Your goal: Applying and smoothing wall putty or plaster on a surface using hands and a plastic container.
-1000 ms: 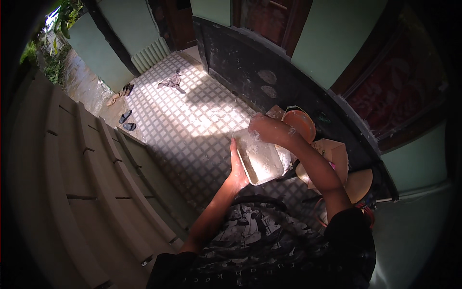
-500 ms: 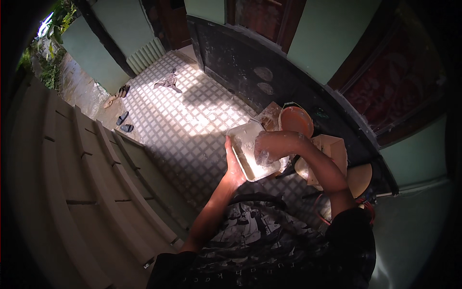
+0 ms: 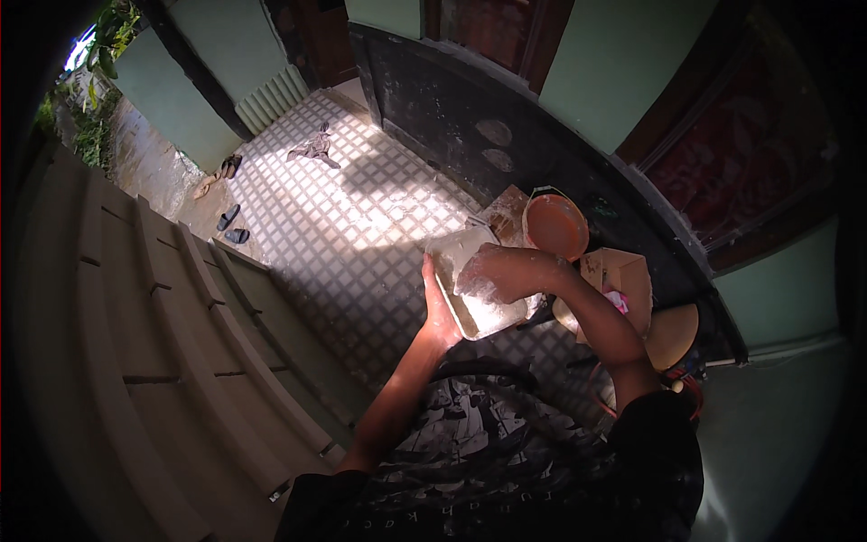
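My left hand (image 3: 440, 312) grips the left and near edge of a whitish rectangular tub (image 3: 467, 327), its thumb along the outer wall. Pale white paste or powder coats the tub's inside. Over the tub, my right hand (image 3: 492, 274) reaches in from the right with its fingers closed and pointing left and down. White smears cover those fingers. What they hold, if anything, is hidden by the hand.
Beyond my right forearm stand an orange bucket (image 3: 555, 226) and an open cardboard box (image 3: 623, 278). A dark low wall (image 3: 433, 108) runs behind them. A cloth (image 3: 314, 149) lies on the tiled floor (image 3: 379, 199), with sandals (image 3: 230, 219) at its left edge. Pale ledges (image 3: 172, 361) rise at left.
My right hand has shifted slightly left and up inside the tub. My left hand and the tub stay nearly in place. Something pink now shows in the cardboard box.
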`<state>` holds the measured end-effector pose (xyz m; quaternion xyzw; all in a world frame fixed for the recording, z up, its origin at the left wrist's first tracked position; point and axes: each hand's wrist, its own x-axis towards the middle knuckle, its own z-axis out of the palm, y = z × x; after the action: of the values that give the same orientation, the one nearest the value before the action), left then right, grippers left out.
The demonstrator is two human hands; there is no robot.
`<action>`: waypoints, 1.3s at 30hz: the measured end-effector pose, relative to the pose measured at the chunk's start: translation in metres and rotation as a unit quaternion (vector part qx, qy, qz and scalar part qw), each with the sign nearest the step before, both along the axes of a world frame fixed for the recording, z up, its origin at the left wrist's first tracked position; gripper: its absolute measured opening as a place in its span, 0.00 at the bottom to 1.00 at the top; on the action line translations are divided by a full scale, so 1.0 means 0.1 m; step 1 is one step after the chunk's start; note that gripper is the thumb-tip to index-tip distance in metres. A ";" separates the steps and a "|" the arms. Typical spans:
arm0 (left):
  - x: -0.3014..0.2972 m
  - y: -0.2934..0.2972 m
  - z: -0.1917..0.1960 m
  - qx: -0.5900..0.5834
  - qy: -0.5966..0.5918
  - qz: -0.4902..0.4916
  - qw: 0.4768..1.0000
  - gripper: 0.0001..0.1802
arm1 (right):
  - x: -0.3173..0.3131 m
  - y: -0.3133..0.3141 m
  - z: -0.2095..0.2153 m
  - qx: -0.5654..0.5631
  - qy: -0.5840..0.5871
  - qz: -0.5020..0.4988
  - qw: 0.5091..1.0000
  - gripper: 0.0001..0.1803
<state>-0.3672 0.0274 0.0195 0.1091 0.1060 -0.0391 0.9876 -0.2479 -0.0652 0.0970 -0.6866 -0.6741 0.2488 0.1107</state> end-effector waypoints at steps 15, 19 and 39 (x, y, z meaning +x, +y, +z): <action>0.09 -0.06 -0.01 0.027 0.042 0.028 0.998 0.52 | 0.15 -0.26 -0.37 0.124 0.034 -0.135 0.982 0.13; 0.13 -0.08 -0.04 0.028 0.047 0.034 0.998 0.52 | 0.07 -0.30 -0.22 0.138 0.042 -0.205 0.968 0.12; 0.25 -0.27 -0.13 0.035 0.033 0.018 0.999 0.51 | 0.15 -0.40 -0.47 0.283 0.000 -0.313 0.907 0.12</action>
<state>-0.3426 0.0002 0.0063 0.1401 0.1420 -0.0217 0.9797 -0.2329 -0.1056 0.0498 -0.8020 -0.4667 0.0005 0.3727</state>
